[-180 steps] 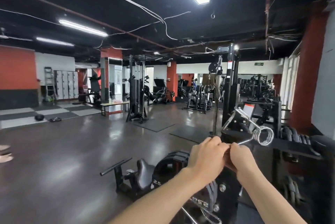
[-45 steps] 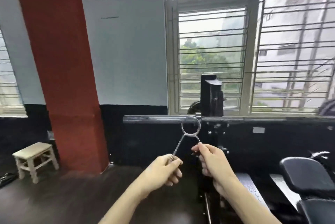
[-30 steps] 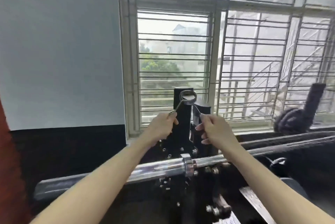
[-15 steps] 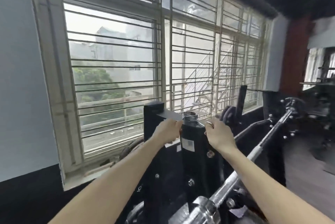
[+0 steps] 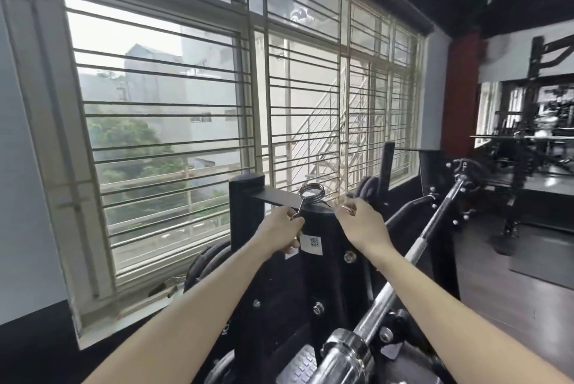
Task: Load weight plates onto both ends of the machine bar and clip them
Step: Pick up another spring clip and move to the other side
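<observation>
A chrome spring clip is held up in front of the black machine upright. My left hand grips its left handle and my right hand pinches its right handle. The chrome machine bar runs from the bottom centre up to the right, with its thick sleeve end bare and close to me. Black weight plates lean low behind the upright, near the window.
A barred window fills the left and centre. A black padded roller and machine frame stand behind my hands. More gym racks and a floor mat lie to the right.
Both hands stay on the clip's handles. My view has swung right along the bar and closer to the upright; the clip sits slightly higher against the window.
</observation>
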A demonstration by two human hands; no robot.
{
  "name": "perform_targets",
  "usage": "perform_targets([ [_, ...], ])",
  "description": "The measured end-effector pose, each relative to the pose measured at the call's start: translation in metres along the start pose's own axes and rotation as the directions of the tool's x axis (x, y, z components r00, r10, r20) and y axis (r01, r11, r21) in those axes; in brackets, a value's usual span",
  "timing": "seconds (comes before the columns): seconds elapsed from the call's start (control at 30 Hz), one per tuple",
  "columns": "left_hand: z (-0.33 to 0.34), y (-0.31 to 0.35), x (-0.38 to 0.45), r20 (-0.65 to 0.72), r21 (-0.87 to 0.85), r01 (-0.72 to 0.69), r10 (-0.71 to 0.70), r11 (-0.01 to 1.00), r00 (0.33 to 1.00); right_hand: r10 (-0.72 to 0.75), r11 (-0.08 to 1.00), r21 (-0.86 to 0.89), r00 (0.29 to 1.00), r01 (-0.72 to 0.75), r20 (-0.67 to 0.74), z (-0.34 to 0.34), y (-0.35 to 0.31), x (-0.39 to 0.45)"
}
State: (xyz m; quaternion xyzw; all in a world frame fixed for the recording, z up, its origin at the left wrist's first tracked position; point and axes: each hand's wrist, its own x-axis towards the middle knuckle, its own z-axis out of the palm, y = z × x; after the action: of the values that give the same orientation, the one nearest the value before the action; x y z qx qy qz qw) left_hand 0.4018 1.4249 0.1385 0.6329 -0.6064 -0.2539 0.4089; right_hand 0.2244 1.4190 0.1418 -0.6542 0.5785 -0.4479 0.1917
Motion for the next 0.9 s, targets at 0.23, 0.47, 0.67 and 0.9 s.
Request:
perform_targets([
  [0.23, 0.011, 0.015, 0.002, -0.083, 0.153, -0.062, 0.076, 0.986, 0.994, 0.043, 0.996, 0.074, 0.999, -0.040, -0.033, -0.003, 0.007, 0.009],
  [0.47, 0.020, 0.020, 0.001, -0.029, 0.303, -0.027, 0.037, 0.953, 0.999, 0.092, 0.974, 0.213, 0.995, -0.082, -0.039, -0.001, 0.016, 0.016],
  [0.67, 0.016, 0.027, 0.000, 0.004, 0.152, 0.029, -0.030, 0.988, 1.000, 0.071, 0.957, 0.287, 0.995, -0.047, -0.074, -0.003, 0.020, 0.018],
  [0.9, 0.002, 0.030, -0.011, -0.031, 0.074, 0.056, -0.054, 0.996, 0.998, 0.116, 0.894, 0.443, 0.990, -0.070, -0.078, -0.006, 0.023, 0.017],
])
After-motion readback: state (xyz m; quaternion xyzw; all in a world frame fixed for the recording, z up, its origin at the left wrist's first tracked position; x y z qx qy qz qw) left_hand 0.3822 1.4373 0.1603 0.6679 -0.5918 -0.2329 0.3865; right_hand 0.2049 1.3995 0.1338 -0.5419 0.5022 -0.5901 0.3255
